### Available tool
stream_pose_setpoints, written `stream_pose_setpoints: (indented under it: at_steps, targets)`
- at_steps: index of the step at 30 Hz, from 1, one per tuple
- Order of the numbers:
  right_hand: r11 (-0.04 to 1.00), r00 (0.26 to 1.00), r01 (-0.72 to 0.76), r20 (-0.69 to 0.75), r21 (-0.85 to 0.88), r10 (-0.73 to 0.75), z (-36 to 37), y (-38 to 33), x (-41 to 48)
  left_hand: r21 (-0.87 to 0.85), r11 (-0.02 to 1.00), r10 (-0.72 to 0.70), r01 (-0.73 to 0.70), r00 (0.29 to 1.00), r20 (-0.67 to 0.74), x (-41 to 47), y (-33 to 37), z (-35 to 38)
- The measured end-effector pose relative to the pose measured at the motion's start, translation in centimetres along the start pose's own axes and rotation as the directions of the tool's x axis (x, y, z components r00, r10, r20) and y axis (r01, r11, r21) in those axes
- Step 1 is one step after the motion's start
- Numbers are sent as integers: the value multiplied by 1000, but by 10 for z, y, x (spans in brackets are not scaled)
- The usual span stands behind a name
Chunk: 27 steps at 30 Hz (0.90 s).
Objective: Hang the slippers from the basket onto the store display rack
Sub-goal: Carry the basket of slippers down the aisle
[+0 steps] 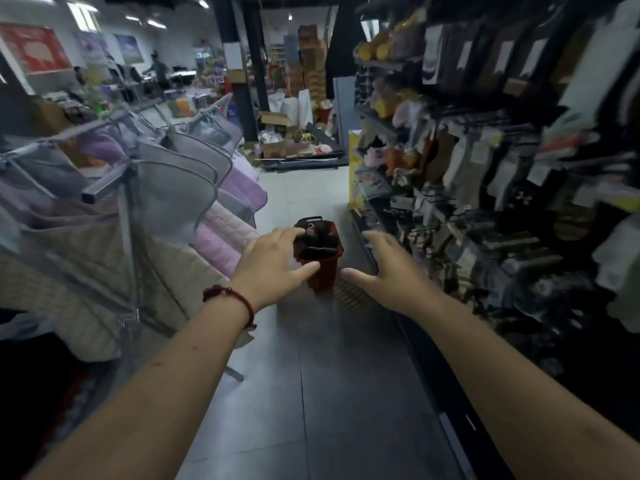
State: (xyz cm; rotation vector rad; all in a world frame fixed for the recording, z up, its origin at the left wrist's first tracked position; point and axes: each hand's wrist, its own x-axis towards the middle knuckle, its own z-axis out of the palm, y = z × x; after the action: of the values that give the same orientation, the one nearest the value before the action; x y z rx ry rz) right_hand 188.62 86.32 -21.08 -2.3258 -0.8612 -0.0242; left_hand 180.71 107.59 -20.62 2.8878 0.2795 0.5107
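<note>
A dark red basket (323,271) stands on the floor of the aisle, with dark slippers (317,241) showing inside it, blurred. My left hand (277,263) is stretched out in front of the basket's left side, fingers spread and empty, a red cord bracelet on the wrist. My right hand (388,268) reaches out just right of the basket, also spread and holding nothing. Along the right runs the store display rack (485,188), hung with many packaged goods and slippers, smeared by motion.
A clothes rail (138,161) with quilted pink and beige garments lines the left side of the aisle. Cardboard boxes (277,133) and loose goods are piled at the far end. A grey tiled floor (329,393) runs between rail and rack.
</note>
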Motion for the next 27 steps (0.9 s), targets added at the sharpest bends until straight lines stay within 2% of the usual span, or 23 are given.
stream_pose_setpoints:
  at_steps: [4,7,10,14,21,27]
  targets:
    - [999,998,40,45,28,-41,23,15,139,-24,996,-81,81,996,-22,103,-51,15]
    - [991,998,-16,65,133,7,55,30,226,-65,988,-145,143,989,-19,166,-92,36]
    - [965,995,-79,82,251,60,99,52,305,-42,988,-149,149,989,21,234,-142,69]
    - [957,992,-114,75,265,98,155,87,419,-53,990,-129,133,988,79,345,-208,121]
    - [893,941,-338,69,298,333,216,148,602,-190,954,-167,232,938,304,548,-309,209]
    - [769,845,-519,84,373,529,258,218,707,-310,906,-129,287,887,443,710,-358,287]
